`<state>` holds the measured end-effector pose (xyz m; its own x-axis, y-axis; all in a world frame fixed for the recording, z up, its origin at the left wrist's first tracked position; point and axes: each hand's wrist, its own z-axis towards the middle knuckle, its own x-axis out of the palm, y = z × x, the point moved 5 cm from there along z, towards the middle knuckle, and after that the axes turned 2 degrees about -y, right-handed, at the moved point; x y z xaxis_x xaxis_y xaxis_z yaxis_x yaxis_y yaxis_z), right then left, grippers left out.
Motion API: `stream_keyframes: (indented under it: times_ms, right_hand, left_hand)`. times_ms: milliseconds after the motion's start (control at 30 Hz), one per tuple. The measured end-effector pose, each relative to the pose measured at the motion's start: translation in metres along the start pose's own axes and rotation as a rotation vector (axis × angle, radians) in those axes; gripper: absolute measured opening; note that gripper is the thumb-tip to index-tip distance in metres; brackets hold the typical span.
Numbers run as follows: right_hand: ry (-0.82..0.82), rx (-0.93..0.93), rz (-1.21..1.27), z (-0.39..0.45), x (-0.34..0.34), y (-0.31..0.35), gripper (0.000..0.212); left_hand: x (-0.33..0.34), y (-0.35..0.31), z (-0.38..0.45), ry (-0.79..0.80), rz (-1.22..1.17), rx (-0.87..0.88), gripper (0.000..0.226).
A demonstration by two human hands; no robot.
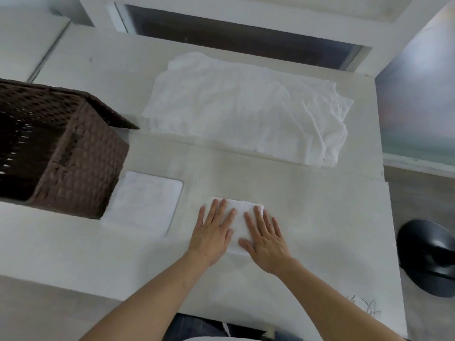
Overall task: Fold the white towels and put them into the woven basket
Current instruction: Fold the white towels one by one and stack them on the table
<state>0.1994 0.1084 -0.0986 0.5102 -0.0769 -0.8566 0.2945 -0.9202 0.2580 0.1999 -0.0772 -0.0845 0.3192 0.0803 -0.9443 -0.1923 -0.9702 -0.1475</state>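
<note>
A pale grey-white desk (307,217) fills most of the frame, its matte top crossed by a faint seam that runs from the middle left toward the right edge. Low in the centre lies a small folded towel (240,217), white and squared off. Both hands rest flat on it with fingers straight and slightly spread: the left hand (213,236) covers its left part, the right hand (266,238) its right part, and a strip of cloth shows between them. Bare forearms reach up from the bottom edge of the frame.

At the left of the frame stands the woven basket (73,156), dark brown with an open weave, its inside in shadow. Just beside its lower right corner lies a second folded towel (145,200), flat on the desk and seemingly touching the basket's base. In the upper centre a loose pile of unfolded towels (246,109) spreads wide and wrinkled, well apart from the hands.

Behind the desk, at the top of the frame, a long dark slot (234,38) sits in a white frame. At the right edge a strip of wood-toned floor (423,193) shows below a pale wall, and a black rounded object (428,257) lies at the lower right; what it is cannot be told. Some dark scribbled marks (364,306) show on the desk near the lower right.
</note>
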Motion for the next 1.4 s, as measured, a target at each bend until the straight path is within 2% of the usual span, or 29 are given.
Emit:
stream_keyframes:
  times_ms: [300,633,700,767,867,1200,1400]
  right_hand:
    - [0.022,-0.018,0.001,0.046,-0.009,0.089,0.078]
    - [0.062,0.032,0.011,0.047,-0.019,0.099,0.077]
    - [0.007,0.032,0.052,0.047,-0.029,0.099,0.072]
    - [-0.120,0.039,0.063,0.048,-0.045,0.097,0.060]
    - [-0.248,0.131,0.073,0.056,-0.076,0.082,0.046]
    - [-0.397,0.347,0.119,0.092,-0.154,-0.038,0.041]
    - [-0.477,0.571,0.357,0.112,-0.184,-0.129,0.038]
  left_hand:
    - [-0.007,0.083,-0.036,0.007,0.031,-0.097,0.062]
    - [-0.024,0.099,-0.035,0.135,-0.018,-0.022,0.061]
    - [-0.034,0.099,-0.031,0.124,-0.045,-0.017,0.058]
    - [-0.048,0.098,-0.020,0.085,-0.064,-0.007,0.050]
    - [-0.069,0.094,0.008,0.002,-0.064,0.008,0.041]
    - [-0.100,0.048,0.134,-0.097,-0.069,0.036,0.042]
    - [-0.094,0.003,0.182,-0.092,-0.089,0.024,0.042]
